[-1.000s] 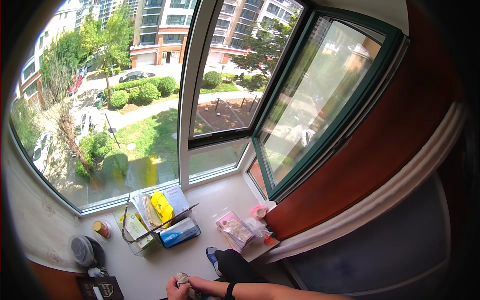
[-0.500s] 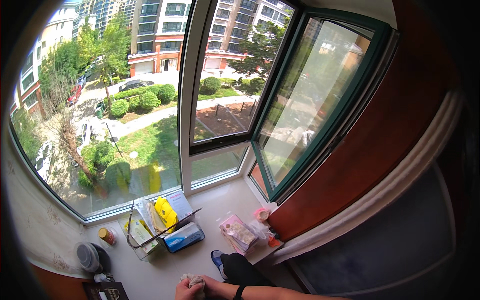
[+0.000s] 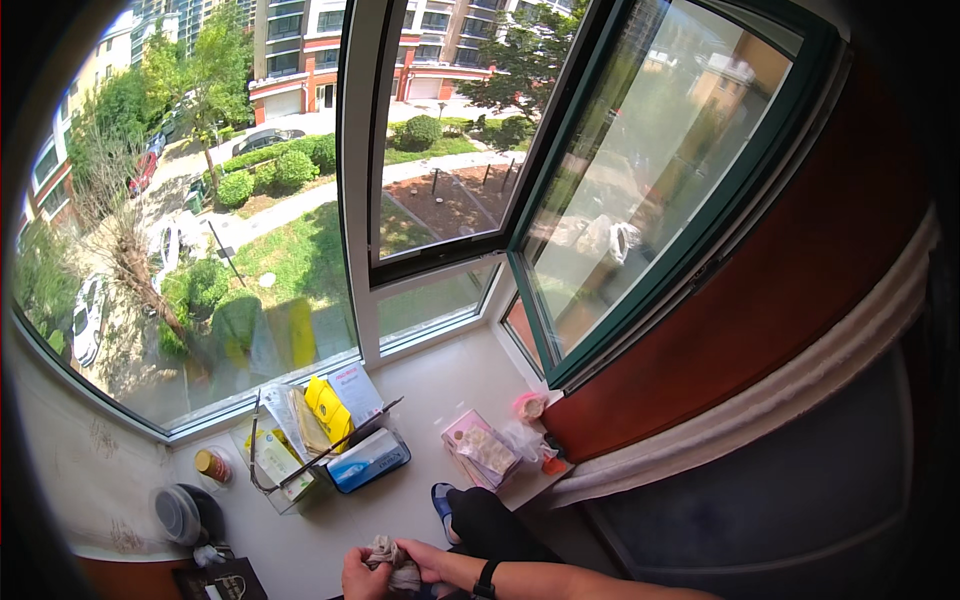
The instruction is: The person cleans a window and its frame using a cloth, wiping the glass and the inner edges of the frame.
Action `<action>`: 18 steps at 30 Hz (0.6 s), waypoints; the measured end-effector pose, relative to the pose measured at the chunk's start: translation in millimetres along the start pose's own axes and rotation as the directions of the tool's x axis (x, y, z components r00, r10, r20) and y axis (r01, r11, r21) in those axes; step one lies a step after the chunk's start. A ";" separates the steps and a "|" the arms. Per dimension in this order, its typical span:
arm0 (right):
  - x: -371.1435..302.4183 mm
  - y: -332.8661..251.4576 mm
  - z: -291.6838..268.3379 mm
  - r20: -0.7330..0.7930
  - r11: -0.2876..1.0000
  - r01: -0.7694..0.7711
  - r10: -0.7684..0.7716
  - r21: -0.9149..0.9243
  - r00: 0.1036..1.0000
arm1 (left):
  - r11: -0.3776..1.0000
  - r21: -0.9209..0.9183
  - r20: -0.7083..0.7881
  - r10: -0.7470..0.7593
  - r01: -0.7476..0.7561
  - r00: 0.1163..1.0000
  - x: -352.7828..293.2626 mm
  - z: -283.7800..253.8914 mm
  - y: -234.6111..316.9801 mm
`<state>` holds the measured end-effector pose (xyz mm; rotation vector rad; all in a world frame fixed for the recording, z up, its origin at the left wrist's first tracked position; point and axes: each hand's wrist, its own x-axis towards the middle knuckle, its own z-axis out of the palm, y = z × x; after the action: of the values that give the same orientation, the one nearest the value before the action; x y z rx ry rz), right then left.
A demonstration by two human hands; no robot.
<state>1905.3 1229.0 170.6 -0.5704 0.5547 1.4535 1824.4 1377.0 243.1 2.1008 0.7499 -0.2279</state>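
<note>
Between six and seven o'clock, low in view, both hands are on the grey-beige cloth (image 3: 405, 577), and look: over the last half second they've ridden a little higher, and a fuller bunch of fabric now shows between them. That suggests the handling of the cloth is well under way, with neither side letting go. The left hand (image 3: 363, 576) has its fingers curled tightly over one side; the right hand (image 3: 428, 560), black wristwatch (image 3: 485, 578) behind it, pinches the other, though its fingertips are partly hidden. On to the containers on the white sill (image 3: 350, 525)! Between seven and eight o'clock stands a clear bin (image 3: 293, 508), with a green-and-white packet (image 3: 280, 465) in it; papers (image 3: 283, 413) and a yellow pouch (image 3: 328, 403) rise behind, a dark thin rod (image 3: 345, 440) cuts across, and a blue-and-white box (image 3: 368, 463) sits right alongside. At eight o'clock, a small jar (image 3: 212, 463), contents hidden; just below it, a round grey-lidded tub (image 3: 178, 515), keeping its secrets too. Swing between five and six: a clear plastic bag (image 3: 522, 438), contents too crumpled to tell, beside the pink booklets (image 3: 480, 448).
</note>
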 end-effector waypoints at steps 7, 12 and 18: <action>-0.1 -80.0 -1.8 0.041 0.996 0.021 -0.025 0.092 0.999 | 0.922 -0.388 -0.017 -0.012 0.004 1.000 75.2 6.9 33.7; -6.1 -160.9 -17.6 0.020 0.990 0.090 -0.093 0.112 0.995 | 0.948 -0.305 0.073 -0.072 0.092 0.995 132.1 -4.6 69.7; -46.7 -247.7 -27.3 -0.080 0.965 0.180 -0.168 0.189 0.983 | 0.924 -0.190 0.126 -0.312 0.332 0.942 145.4 -28.5 113.8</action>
<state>2150.7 1167.2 187.0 -0.4974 0.6722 1.2024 2004.8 1411.7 276.9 1.7484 1.0175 -0.4058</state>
